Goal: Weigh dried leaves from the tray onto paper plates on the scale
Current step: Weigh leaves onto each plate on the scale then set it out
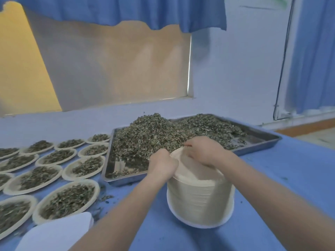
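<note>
On the blue worktop (pixel 272 178), a stack of plates (pixel 199 200) was gripped at its top rim by both hands: the left hand (pixel 162 164) curled over the near-left edge, the right hand (pixel 203 151) pinching the top plate. Leaves (pixel 154 134) were heaped in the tray (pixel 268 142) just behind; filled plates (pixel 68 198) lay to the left.

Tray (pixel 261 142): sheet metal, bright and reflective where bare, rolled rim.
Dried leaves (pixel 154 134): coarse, crumbly, matt grey-green, with pale stem bits.
Stack of paper plates (pixel 199 196): off-white paper, matt, finely ribbed at the stacked edges.
Filled plates (pixel 54 156): same matt paper, cream rims.
Table (pixel 290 178): smooth blue covering, dull sheen, speckled with leaf crumbs.
Curtain (pixel 126 9): blue cloth, soft folds.
Wall (pixel 235 78): smooth, matt paint.
</note>
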Demonstrator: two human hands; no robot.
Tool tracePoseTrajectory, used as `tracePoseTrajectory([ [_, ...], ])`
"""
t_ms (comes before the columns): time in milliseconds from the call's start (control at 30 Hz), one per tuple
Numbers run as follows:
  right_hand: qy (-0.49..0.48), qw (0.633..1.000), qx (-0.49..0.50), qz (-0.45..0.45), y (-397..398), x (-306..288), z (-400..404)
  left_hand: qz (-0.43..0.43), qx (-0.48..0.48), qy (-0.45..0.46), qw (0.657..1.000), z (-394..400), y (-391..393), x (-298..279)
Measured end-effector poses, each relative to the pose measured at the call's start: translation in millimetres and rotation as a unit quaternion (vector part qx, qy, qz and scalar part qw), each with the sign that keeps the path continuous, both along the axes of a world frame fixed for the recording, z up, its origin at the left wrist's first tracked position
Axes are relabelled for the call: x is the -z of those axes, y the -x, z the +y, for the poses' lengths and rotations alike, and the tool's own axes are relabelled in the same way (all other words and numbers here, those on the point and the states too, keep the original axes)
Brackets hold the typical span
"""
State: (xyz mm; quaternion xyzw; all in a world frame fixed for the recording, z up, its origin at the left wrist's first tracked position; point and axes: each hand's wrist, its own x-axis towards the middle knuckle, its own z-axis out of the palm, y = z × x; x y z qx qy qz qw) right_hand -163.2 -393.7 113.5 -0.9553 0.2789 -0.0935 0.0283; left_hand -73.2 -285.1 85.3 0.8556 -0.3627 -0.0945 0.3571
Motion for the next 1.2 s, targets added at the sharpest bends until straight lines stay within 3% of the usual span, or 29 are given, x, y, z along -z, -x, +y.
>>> tracePoseTrajectory([
  [233, -0.041, 0.995, -0.039, -0.083, 5.4, -12.1, -23.9, -0.123, 0.011, -0.010, 0.992, -4.7, 2.7, -11.2],
  [433, -0.084, 0.984, -0.056, -0.146, 5.7, -31.3, -29.7, -0.169, 0.010, 0.006, 0.986, -3.0, -2.4, -34.6],
  [667, -0.071, 0.983, -0.105, -0.136, -26.3, -43.1, 4.6, -0.121, 0.022, 0.010, 0.992, 45.1, -42.4, -62.2],
  [833, -0.083, 0.971, -0.176, -0.139, -76.2, -37.6, 66.0, -0.055, -0.063, 0.067, 0.994, 123.4, -75.2, -61.0],
  [1033, -0.142, 0.955, -0.238, -0.110, -131.9, 2.1, 149.2, 0.061, -0.200, 0.126, 0.970, 229.3, -103.7, -26.5],
  [1133, -0.161, 0.954, -0.229, -0.106, -145.6, 31.7, 175.7, 0.140, -0.221, 0.200, 0.944, 265.2, -107.0, 0.0],
  [1200, -0.172, 0.957, -0.208, -0.106, -150.8, 50.7, 189.4, 0.146, -0.225, 0.211, 0.940, 279.3, -107.3, 19.6],
])
